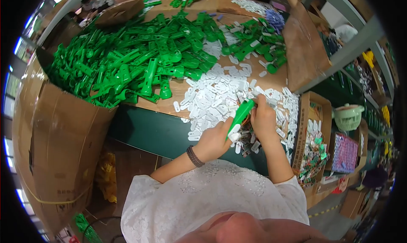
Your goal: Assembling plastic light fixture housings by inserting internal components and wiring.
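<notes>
My left hand point(213, 142), a dark braided band on its wrist, is wrapped round a long green plastic shell point(243, 115). The shell is tilted, its far end up and to the right; a white piece point(234, 137) shows at its near end. My right hand point(263, 119) is closed, with bent fingers at the shell's far end. What it pinches there, if anything, is hidden. Beneath and between the hands lie small parts with thin wires point(247, 142). Small flat white plastic pieces point(212, 92) are spread in a heap just beyond both hands.
Green shells point(140, 60) form a big pile at the left, with more green shells point(263, 43) at the back right. A tall cardboard box point(59, 137) stands left. On the right are a carton of wired parts point(313, 149), a pale green basket point(348, 117) and metal shelving posts.
</notes>
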Demonstrator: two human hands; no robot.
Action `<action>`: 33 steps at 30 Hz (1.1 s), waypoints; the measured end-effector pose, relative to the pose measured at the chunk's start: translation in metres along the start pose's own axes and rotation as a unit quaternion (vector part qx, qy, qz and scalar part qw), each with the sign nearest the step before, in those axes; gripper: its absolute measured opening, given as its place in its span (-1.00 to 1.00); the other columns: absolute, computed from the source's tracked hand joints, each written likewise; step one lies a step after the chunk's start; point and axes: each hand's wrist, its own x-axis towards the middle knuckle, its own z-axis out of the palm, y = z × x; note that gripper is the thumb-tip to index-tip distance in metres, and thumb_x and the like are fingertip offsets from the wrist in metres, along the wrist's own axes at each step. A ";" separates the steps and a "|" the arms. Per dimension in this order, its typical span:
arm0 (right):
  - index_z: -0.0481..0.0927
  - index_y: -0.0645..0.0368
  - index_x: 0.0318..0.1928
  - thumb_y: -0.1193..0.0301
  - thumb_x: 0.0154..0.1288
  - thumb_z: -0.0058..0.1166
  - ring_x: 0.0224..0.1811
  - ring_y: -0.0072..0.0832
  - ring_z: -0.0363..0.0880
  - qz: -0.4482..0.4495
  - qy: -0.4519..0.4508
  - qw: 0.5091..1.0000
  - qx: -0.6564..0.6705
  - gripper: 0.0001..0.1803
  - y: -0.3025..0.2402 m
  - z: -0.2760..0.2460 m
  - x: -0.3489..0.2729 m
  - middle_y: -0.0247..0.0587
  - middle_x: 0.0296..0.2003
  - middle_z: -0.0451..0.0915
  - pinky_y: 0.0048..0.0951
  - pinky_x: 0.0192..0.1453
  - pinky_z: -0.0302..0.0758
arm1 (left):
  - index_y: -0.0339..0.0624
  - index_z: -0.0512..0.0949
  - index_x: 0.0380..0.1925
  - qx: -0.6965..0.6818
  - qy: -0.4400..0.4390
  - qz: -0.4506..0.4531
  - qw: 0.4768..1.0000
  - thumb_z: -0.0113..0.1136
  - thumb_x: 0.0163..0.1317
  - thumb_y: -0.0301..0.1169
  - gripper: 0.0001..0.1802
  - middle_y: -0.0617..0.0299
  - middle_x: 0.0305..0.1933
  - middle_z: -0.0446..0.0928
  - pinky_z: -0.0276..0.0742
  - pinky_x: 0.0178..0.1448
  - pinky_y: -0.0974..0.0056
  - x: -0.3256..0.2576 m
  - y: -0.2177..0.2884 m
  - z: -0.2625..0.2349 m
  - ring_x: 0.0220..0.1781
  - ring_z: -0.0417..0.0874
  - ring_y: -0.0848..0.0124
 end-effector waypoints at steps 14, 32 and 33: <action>0.39 0.37 -0.03 0.08 0.25 -0.09 -0.02 -0.21 0.46 0.244 -0.217 0.545 0.772 -0.46 0.033 0.010 -0.031 -0.02 -0.08 0.49 -0.23 0.12 0.33 | -0.20 0.24 -0.05 -0.564 -0.311 -0.019 0.764 -0.12 0.31 -0.11 -0.59 0.20 -0.42 0.40 0.33 -0.52 0.43 0.007 -0.032 -0.016 -0.56 0.46 0.46; 0.38 0.30 -0.04 0.18 0.36 -0.23 -0.30 -0.25 0.61 0.387 -0.269 0.683 0.557 -0.58 0.011 0.042 0.009 -0.07 -0.19 0.54 -0.35 -0.20 0.60 | -0.30 0.40 -0.25 -0.410 -0.084 -0.146 0.896 -0.04 0.23 -0.18 -0.65 0.15 -0.42 0.48 0.41 -0.40 0.36 0.016 -0.121 -0.037 -0.47 0.47 0.45; 0.38 0.35 -0.08 0.19 0.36 -0.25 -0.26 -0.21 0.61 0.363 -0.225 0.674 0.603 -0.58 0.028 0.048 0.025 0.00 -0.17 0.53 -0.30 -0.18 0.60 | -0.31 0.43 -0.24 -0.225 0.031 -0.164 0.960 -0.05 0.22 -0.30 -0.73 0.16 -0.41 0.47 0.40 -0.29 0.34 0.024 -0.133 -0.045 -0.37 0.45 0.49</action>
